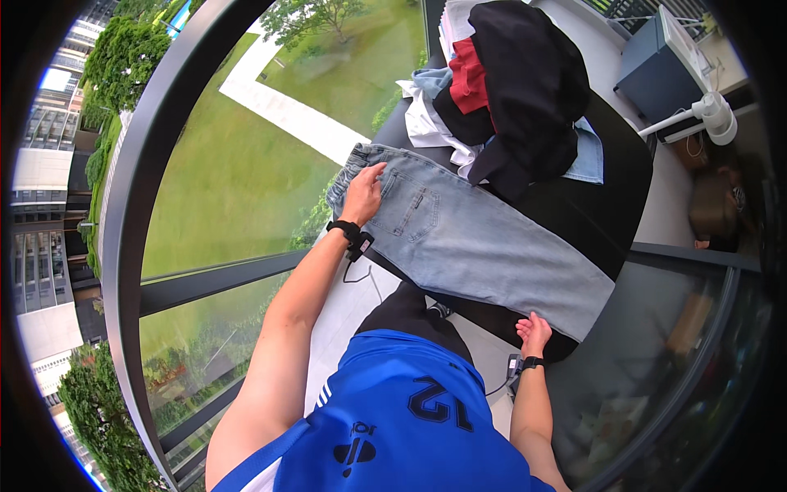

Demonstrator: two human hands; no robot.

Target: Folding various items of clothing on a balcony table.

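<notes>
A pair of light-blue jeans (pixel 484 238) lies folded lengthwise and flat across a black padded surface, its gathered waistband at the left and its leg hems at the right. My left hand (pixel 364 197) rests on the denim beside the waistband and back pocket, fingers stretched out. At the near edge of the legs, close to the hems, is my right hand (pixel 534 333). Its fingers are loosely bent and apart, with no cloth visibly gripped. Both wrists carry black straps with small devices.
Beyond the jeans rises a heap of clothes: a black garment (pixel 533 90), a red one (pixel 469 78) and white cloth (pixel 426 115). A white lamp-like device (pixel 713 119) and a grey box (pixel 662 61) stand at the right. Framed glass (pixel 246 189) borders the left.
</notes>
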